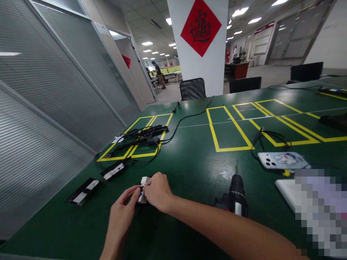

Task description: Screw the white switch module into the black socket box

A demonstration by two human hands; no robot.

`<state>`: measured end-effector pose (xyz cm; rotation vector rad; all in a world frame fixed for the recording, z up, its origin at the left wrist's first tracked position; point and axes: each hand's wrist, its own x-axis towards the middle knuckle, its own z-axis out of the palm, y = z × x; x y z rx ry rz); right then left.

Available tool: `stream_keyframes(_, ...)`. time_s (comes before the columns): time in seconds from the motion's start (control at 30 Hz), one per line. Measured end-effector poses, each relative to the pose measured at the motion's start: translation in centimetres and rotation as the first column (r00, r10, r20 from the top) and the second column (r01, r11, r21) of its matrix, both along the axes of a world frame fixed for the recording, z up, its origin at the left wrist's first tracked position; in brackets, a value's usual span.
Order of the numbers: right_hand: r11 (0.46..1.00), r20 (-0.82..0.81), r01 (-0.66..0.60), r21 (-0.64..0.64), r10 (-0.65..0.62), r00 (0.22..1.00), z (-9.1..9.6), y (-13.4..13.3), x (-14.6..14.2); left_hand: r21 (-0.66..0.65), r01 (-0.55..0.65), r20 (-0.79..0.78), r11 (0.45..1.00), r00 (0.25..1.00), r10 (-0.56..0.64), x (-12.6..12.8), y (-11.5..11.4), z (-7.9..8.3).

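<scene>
Both hands meet over a small flat module (144, 181) with a silver end and a white-and-blue label, lying on the green table (195, 159). My left hand (122, 209) pinches its near end with the fingertips. My right hand (158, 190) is curled over its right side, fingers closed on it. Most of the module is hidden under the fingers. Two similar black flat modules with white labels lie to the left, one (114, 171) close by and another (84, 190) nearer the table's left edge.
A black cordless drill (236, 193) lies right of my hands. A phone (282, 160) and a white pad (286, 191) sit further right. Black cables and adapters (143, 139) fill yellow-taped boxes behind. Chairs and a white pillar (200, 47) stand beyond the table; a person stands far off.
</scene>
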<state>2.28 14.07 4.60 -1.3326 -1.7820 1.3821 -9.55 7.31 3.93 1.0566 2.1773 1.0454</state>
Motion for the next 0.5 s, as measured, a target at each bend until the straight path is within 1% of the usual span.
stream_keyframes(0.13,0.999,0.014,0.001,-0.033,-0.001,1.0,0.4,0.08,0.22,-0.001,-0.028,0.005,1.0,1.0,0.028,-0.18,0.1,-0.16)
stream_keyframes(0.27,0.996,0.015,0.009,-0.089,-0.007,1.0,0.47,0.22,0.32,-0.009,-0.022,0.043,1.0,0.999,0.022,-0.6,0.3,-0.29)
stream_keyframes(0.4,0.99,-0.013,0.026,-0.136,-0.029,1.0,0.34,0.23,0.31,-0.017,-0.034,0.072,0.999,0.997,0.035,-0.57,0.37,0.01)
stream_keyframes(0.5,0.983,-0.026,0.018,-0.181,-0.023,0.999,0.56,0.16,0.34,-0.039,-0.023,0.106,0.999,0.994,0.027,-0.58,0.36,0.34)
